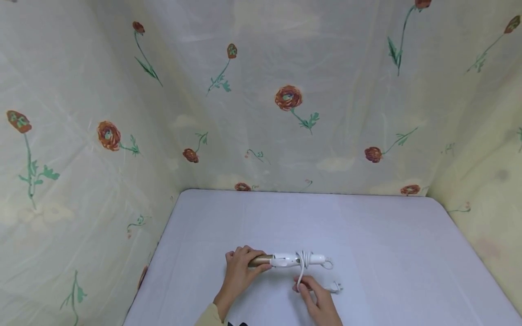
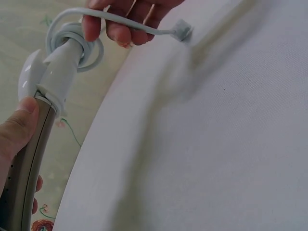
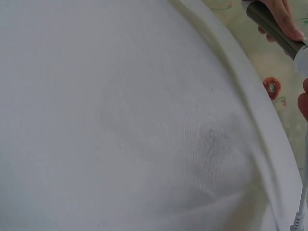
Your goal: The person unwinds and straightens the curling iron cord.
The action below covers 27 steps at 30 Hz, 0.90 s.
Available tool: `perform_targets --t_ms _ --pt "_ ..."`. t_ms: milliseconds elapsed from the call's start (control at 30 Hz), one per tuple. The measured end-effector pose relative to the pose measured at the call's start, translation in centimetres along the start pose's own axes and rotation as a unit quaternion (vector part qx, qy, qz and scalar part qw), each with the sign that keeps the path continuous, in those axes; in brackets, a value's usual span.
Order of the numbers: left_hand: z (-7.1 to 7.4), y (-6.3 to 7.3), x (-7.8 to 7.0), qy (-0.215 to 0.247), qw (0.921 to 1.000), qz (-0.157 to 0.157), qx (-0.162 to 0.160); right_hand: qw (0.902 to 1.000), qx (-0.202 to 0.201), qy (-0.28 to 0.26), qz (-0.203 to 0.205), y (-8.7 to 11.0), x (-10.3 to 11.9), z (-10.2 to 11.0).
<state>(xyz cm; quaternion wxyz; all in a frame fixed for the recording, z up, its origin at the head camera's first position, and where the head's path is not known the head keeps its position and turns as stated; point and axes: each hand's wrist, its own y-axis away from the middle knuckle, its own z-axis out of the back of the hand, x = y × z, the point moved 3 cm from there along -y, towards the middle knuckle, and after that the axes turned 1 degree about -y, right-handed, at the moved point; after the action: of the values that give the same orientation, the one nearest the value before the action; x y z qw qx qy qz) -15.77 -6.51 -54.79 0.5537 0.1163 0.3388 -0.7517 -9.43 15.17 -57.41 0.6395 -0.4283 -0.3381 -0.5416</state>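
with the fingers of the left hand [image 1: 238, 272] clamped round the hair iron [image 1: 281, 260] above the white table [image 1: 212, 222], it pays to hold steady while the right hand [image 1: 319, 300], fingers pinching the cord [image 1: 302, 275] near its plug [image 1: 335, 287], guides each loop without tugging.

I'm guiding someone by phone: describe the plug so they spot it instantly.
Over the white table, find the right hand pinching a white cord. The plug is at that cord's end, beside the hand: two-pronged, unlike the coils wound round the appliance.
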Motion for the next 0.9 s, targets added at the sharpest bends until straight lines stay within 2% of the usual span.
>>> perform_targets --t_ms 167,267,500,767,900 --pt "-0.1 0.0 0.0 -0.007 0.9999 0.007 -0.007 0.9939 -0.054 0.022 0.093 0.5 1.1 -0.3" --pt "-0.1 -0.1 0.0 -0.010 0.9998 0.013 -0.012 0.9884 -0.063 0.053 0.127 0.4 1.8 -0.3" --pt "0.0 -0.1 -0.2 -0.012 0.9997 0.015 -0.015 0.9854 -0.029 0.101 0.134 0.0 3.0 0.5" --pt "-0.1 -0.1 -0.1 -0.029 0.9995 0.004 -0.014 0.9596 0.006 0.109 0.259 -1.0 5.0 1.8" --pt "0.0 -0.1 -0.1 -0.023 0.9997 0.003 -0.010 0.9564 0.025 0.113 0.268 -1.6 5.7 2.4"
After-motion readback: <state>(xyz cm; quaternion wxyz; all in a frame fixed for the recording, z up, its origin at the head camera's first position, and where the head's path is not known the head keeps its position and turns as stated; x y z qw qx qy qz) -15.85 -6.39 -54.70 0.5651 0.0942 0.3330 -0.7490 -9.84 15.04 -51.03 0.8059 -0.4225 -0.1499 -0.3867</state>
